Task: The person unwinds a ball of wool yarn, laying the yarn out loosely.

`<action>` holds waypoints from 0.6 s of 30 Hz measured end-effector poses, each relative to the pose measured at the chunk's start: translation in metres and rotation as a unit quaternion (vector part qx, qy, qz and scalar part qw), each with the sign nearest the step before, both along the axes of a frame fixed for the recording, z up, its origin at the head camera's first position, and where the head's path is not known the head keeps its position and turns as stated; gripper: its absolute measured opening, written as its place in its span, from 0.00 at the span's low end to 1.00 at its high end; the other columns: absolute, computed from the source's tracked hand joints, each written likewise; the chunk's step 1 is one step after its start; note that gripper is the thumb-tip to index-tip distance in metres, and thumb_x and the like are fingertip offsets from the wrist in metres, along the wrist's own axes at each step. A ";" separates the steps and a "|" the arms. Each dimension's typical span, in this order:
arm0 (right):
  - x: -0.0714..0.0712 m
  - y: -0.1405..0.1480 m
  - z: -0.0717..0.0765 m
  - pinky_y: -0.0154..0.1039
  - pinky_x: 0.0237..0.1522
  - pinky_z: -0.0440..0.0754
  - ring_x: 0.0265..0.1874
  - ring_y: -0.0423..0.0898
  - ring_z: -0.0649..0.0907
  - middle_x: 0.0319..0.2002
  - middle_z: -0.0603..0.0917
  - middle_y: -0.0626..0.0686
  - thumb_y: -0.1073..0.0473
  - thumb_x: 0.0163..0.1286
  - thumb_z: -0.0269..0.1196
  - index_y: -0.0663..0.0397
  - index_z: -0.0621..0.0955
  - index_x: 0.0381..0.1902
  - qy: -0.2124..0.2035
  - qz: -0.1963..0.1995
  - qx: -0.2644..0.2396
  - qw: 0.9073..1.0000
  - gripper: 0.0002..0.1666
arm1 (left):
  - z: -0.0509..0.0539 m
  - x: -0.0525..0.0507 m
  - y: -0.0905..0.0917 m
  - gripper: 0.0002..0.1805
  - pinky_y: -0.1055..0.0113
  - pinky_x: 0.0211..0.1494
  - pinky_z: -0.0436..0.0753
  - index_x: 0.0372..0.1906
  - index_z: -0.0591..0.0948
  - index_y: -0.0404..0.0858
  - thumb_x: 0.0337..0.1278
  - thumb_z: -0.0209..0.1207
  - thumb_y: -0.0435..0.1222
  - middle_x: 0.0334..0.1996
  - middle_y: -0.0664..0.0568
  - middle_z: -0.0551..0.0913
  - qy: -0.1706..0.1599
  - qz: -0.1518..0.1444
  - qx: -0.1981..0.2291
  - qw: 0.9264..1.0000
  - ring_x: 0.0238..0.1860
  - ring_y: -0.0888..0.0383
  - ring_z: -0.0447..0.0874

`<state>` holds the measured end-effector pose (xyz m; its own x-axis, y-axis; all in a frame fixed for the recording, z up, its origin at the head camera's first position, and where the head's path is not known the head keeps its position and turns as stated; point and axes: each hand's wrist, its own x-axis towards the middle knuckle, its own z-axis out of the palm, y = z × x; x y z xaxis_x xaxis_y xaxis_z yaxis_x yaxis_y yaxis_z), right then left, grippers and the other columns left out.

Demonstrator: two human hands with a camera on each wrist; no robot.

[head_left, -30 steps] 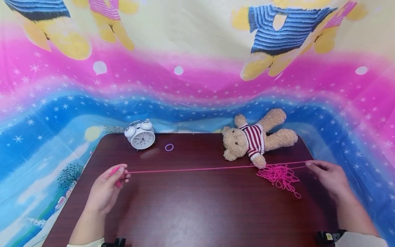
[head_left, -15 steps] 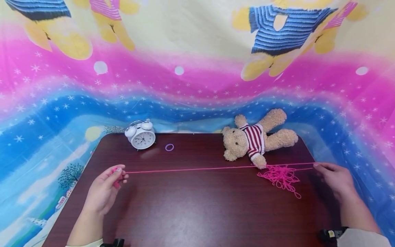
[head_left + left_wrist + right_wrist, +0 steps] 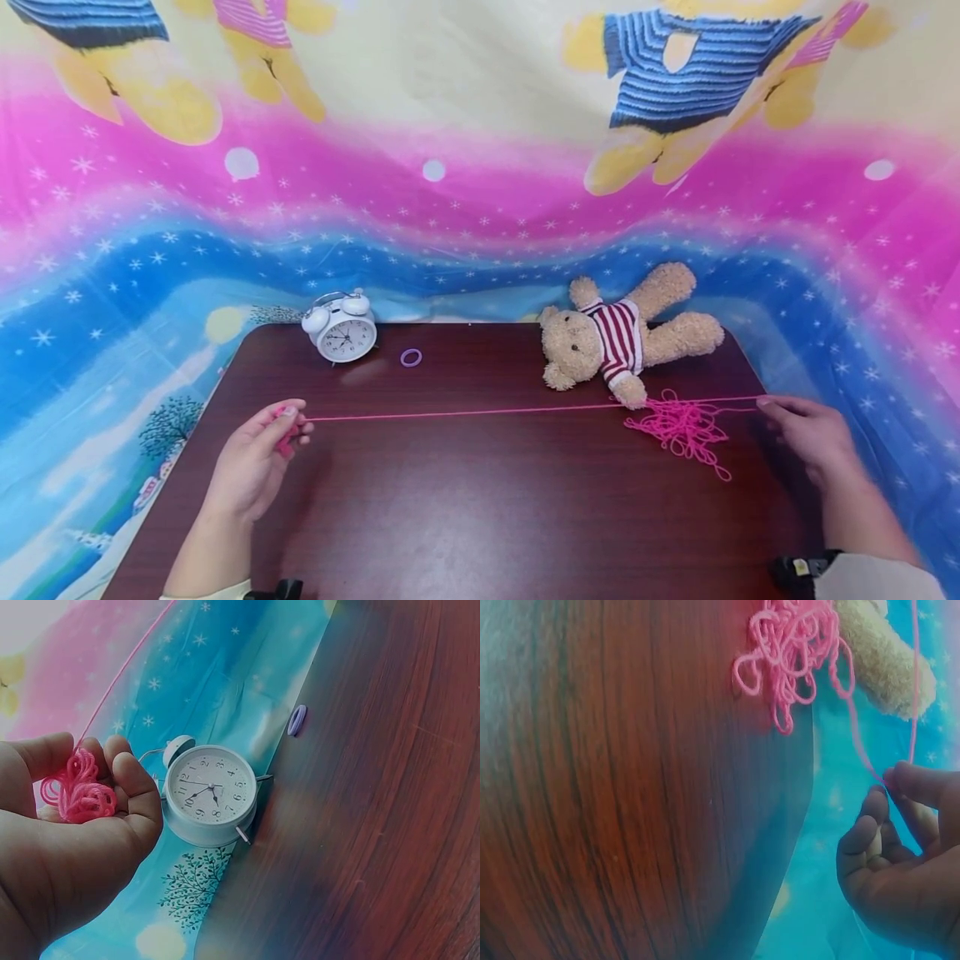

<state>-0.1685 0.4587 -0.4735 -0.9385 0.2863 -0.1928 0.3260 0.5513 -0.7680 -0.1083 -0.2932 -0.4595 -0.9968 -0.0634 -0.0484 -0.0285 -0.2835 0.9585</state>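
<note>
Pink yarn: loose heap on counter beside teddy bear. Left hand holds bunched loops; yarn runs taut to right hand, pinching it. Possible trouble: hard tug could knot tangled heap or snag bear's paw.

A dark reddish-brown wood-grain table with rounded back corners carries a white twin-bell alarm clock, upright on its legs. Just right of the clock lies a purple ring, perhaps a hair tie; it shows too small to be sure. Well right of the clock, a teddy bear lies with its head towards it. Also well right, but nearer the person than the clock, sits a loose tangle of pink yarn.
</note>
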 end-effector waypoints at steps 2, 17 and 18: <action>-0.001 -0.005 -0.002 0.37 0.33 0.84 0.33 0.45 0.84 0.38 0.87 0.51 0.35 0.74 0.62 0.53 0.86 0.59 0.002 0.020 0.010 1.000 0.31 | 0.000 0.000 0.001 0.09 0.71 0.49 0.83 0.50 0.85 0.44 0.79 0.55 0.38 0.39 0.56 0.84 -0.001 -0.004 -0.003 1.000 0.44 0.62 0.85; -0.007 -0.058 0.003 0.40 0.37 0.82 0.44 0.53 0.85 0.50 0.86 0.64 0.40 0.78 0.60 0.61 0.83 0.62 0.020 0.119 0.084 0.989 0.31 | -0.001 -0.003 0.011 0.09 0.71 0.48 0.83 0.51 0.85 0.44 0.79 0.56 0.38 0.39 0.55 0.86 -0.010 -0.006 -0.018 1.000 0.42 0.62 0.84; -0.007 -0.061 0.003 0.42 0.39 0.83 0.47 0.56 0.84 0.52 0.86 0.64 0.40 0.78 0.60 0.60 0.83 0.62 0.019 0.126 0.091 0.988 0.31 | -0.001 -0.003 0.011 0.09 0.70 0.48 0.83 0.51 0.85 0.43 0.79 0.56 0.39 0.39 0.55 0.86 -0.010 -0.007 -0.018 1.000 0.42 0.62 0.84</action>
